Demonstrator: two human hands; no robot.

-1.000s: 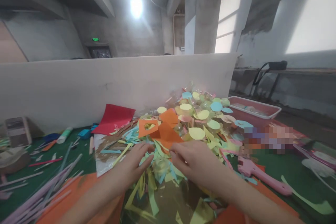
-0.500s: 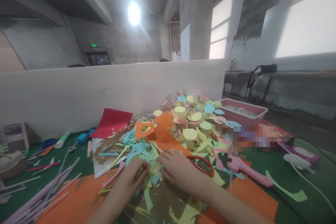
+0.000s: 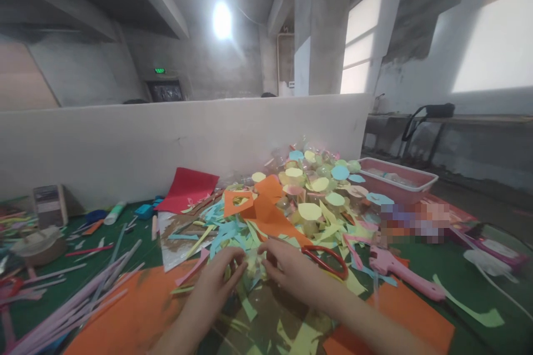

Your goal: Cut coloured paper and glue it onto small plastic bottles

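Observation:
My left hand [image 3: 220, 272] and my right hand [image 3: 289, 269] face each other low in the middle, fingers curled inward. Between their fingertips is a pale yellowish, see-through piece [image 3: 253, 267]; its kind is hard to make out against the scraps. Under and around the hands lie yellow, green and blue paper scraps [image 3: 229, 233]. Red-handled scissors [image 3: 345, 266] rest just beyond my right wrist, their blades hidden. A cut orange paper sheet [image 3: 270, 213] lies behind the hands. Farther back is a heap of clear plastic pieces topped with paper discs [image 3: 310, 211].
To the right lie a pink glue gun [image 3: 406, 274] and a pink basket [image 3: 400, 191]. A white partition [image 3: 187, 133] closes off the back. Paper strips [image 3: 95, 299], a tape roll [image 3: 39, 247] and a red sheet [image 3: 187, 191] are on the left.
The view has turned slightly left, so things appear farther right. My right hand's fingers, stretched out flatter before, are now curled in toward the pale piece. Both hands have drawn their fingertips together around it.

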